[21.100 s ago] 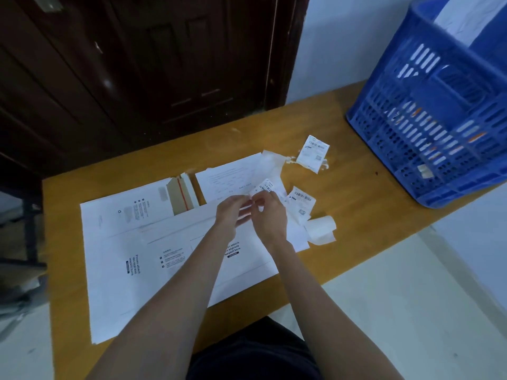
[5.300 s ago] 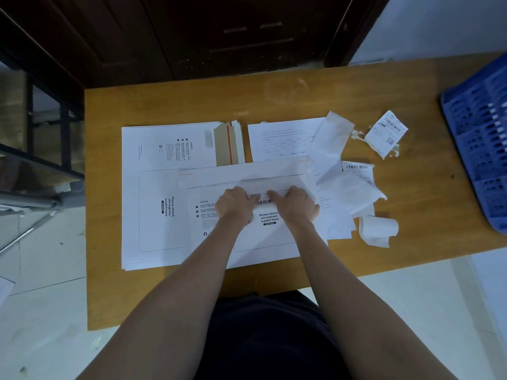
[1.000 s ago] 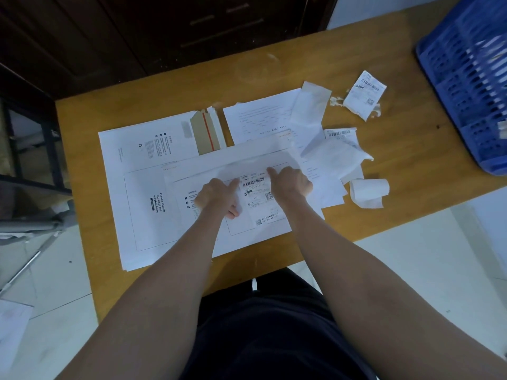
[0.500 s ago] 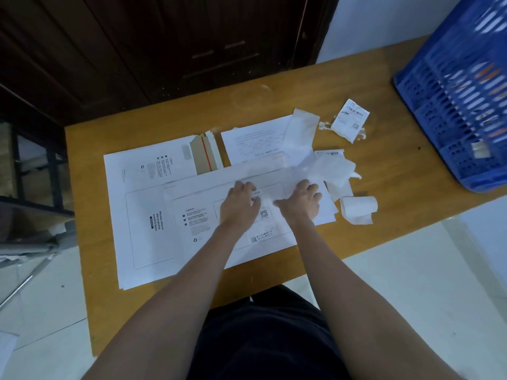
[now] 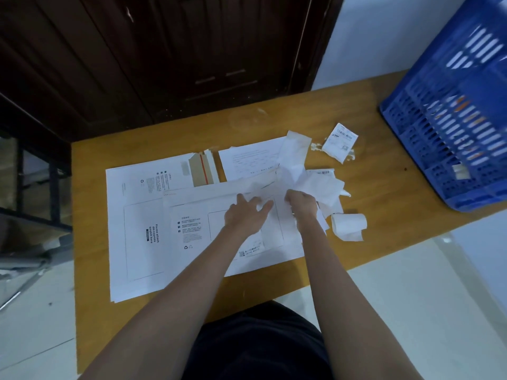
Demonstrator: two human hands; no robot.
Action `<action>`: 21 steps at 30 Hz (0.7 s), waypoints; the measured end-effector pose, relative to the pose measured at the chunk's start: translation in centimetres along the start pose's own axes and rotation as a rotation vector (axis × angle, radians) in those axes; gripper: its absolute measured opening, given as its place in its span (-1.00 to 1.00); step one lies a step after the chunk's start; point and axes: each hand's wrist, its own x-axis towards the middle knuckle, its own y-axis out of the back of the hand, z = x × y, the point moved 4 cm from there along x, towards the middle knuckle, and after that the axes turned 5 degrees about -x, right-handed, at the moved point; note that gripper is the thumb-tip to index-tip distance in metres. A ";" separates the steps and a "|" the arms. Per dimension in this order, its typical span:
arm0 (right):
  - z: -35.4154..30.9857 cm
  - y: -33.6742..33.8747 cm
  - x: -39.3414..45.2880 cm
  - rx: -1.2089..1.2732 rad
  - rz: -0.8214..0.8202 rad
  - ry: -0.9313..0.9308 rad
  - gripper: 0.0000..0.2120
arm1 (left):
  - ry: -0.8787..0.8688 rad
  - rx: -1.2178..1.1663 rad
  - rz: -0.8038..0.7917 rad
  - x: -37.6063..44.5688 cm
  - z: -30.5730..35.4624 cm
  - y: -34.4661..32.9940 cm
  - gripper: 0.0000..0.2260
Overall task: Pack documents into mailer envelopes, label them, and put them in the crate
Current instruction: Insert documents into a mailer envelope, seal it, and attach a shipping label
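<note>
Two hands work on the top mailer envelope (image 5: pixel 233 234), lying near the table's (image 5: pixel 90 215) front edge: the left hand (image 5: pixel 247 215) presses flat with fingers spread, the right hand (image 5: pixel 301 201) grips crumpled backing paper (image 5: pixel 321 185). Right of them sits a paper roll (image 5: pixel 348 224), with bare wood between it and the blue crate (image 5: pixel 452 138) at the table's right edge. More envelopes (image 5: pixel 131 215) fill the left side.

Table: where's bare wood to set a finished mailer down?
Bare wood lies along the table's far edge behind the mailers, and between the curled label roll and blue crate. Crowded around both hands: loose backing paper.
</note>
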 end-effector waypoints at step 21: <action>-2.5 -2.1 -1.9 0.325 -0.443 0.009 -0.74 | 0.196 -0.294 -0.061 -2.5 5.8 5.6 -0.45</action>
